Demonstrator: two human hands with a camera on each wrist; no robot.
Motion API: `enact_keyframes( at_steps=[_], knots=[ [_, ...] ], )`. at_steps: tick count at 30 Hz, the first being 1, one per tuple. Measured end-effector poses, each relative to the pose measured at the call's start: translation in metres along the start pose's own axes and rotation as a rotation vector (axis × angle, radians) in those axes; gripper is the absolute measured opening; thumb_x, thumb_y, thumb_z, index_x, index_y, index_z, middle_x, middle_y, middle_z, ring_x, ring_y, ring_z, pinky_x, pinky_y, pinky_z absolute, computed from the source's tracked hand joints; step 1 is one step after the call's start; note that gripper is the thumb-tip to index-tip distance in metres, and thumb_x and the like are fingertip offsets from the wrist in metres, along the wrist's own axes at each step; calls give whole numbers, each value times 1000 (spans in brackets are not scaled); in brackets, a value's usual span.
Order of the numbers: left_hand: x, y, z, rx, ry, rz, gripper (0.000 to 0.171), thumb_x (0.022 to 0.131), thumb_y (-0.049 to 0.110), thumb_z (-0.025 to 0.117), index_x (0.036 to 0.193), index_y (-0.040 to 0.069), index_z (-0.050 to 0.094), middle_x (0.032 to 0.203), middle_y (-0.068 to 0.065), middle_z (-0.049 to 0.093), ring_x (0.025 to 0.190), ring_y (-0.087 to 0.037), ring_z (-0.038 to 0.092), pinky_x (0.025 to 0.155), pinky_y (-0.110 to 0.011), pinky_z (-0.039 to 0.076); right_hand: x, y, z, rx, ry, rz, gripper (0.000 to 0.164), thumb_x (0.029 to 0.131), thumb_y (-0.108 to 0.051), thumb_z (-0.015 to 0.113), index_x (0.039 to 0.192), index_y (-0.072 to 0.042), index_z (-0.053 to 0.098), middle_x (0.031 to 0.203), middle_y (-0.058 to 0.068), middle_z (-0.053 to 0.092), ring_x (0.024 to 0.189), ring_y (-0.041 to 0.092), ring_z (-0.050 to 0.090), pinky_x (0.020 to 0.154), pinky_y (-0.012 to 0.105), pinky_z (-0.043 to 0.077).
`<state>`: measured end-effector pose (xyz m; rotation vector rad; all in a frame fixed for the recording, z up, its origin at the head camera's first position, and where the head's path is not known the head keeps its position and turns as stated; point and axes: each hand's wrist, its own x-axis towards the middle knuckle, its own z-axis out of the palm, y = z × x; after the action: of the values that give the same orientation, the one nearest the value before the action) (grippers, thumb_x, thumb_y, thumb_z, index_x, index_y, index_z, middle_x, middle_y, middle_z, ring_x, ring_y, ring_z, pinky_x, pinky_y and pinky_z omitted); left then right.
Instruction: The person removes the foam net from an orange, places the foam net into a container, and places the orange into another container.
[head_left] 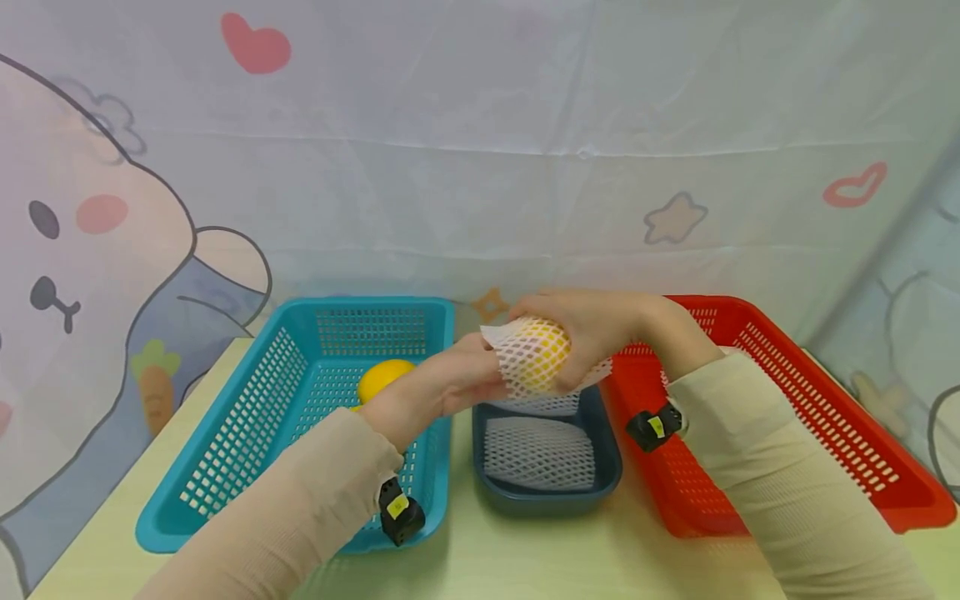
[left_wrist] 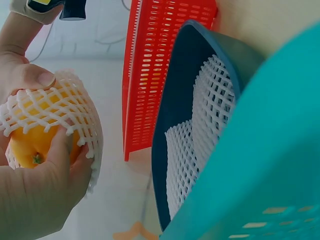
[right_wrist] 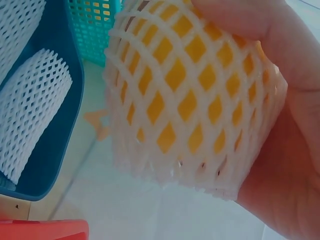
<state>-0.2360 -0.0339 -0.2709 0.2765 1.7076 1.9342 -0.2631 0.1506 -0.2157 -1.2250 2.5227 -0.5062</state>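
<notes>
Both hands hold an orange (left_wrist: pixel 31 146) partly inside a white foam net sleeve (head_left: pixel 517 354), raised above the dark blue bin. My left hand (head_left: pixel 442 379) grips the fruit from the left, its fingertips tucked under the net's edge, as the left wrist view shows. The stem end faces out of the net's opening on that side. From the other side my right hand (head_left: pixel 603 329) wraps round the net-covered fruit, with the thumb pressing on the mesh in the left wrist view. In the right wrist view, yellow skin shows through the stretched diamond mesh.
A turquoise basket (head_left: pixel 232 417) at the left holds another orange (head_left: pixel 384 379), partly behind the left forearm. The dark blue bin (head_left: pixel 547 504) in the middle contains flat foam net sleeves (head_left: pixel 538 454). To the right a red basket (head_left: pixel 847 400) stands partly beneath the right arm.
</notes>
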Motion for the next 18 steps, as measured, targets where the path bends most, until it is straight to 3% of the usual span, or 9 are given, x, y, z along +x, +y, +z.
enact_keyframes(
  at_steps=[4, 12, 18],
  knots=[
    [0, 2, 2, -9, 8, -3, 45, 92, -6, 48, 136, -1, 37, 111, -9, 50, 91, -19, 54, 91, -38, 47, 0, -2, 0, -13, 13, -12, 70, 64, -18, 76, 127, -17, 45, 112, 0, 51, 97, 20, 49, 72, 31, 51],
    [1, 0, 4, -10, -9, 14, 49, 90, -11, 47, 137, 0, 35, 110, -6, 48, 87, -17, 51, 75, -28, 49, 2, -4, 1, -52, 26, -44, 72, 63, -19, 76, 128, -17, 46, 112, -1, 51, 97, 18, 48, 73, 31, 50],
    [-2, -1, 4, 5, 9, 32, 49, 90, -10, 49, 136, 0, 37, 110, -6, 49, 86, -16, 52, 75, -28, 49, 3, -6, 1, -43, 17, -37, 72, 64, -20, 77, 129, -19, 45, 113, -1, 51, 98, 18, 48, 74, 32, 50]
  ],
)
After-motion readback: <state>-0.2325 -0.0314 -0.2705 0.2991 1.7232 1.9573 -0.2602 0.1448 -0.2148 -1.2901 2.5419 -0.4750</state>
